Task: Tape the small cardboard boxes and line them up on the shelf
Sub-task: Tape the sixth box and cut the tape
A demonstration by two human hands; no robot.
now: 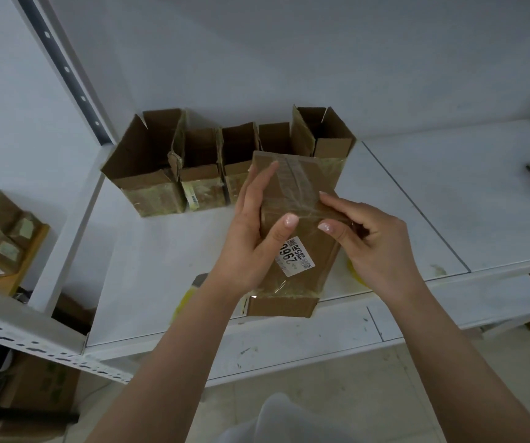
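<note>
Box (298, 231): looking light, stiff, tape-slick; best gripped along its long edges.
Left hand (254, 231): clasping its left side.
Right hand (365, 238): pinching tape (302, 193) down.

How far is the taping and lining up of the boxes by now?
Done: five open boxes stand in a row at the back of the shelf, tape visible on their sides. In hand: both hands, left hand and right hand, hold a labelled box and press clear tape onto it. Left: set this box in the row.
</note>
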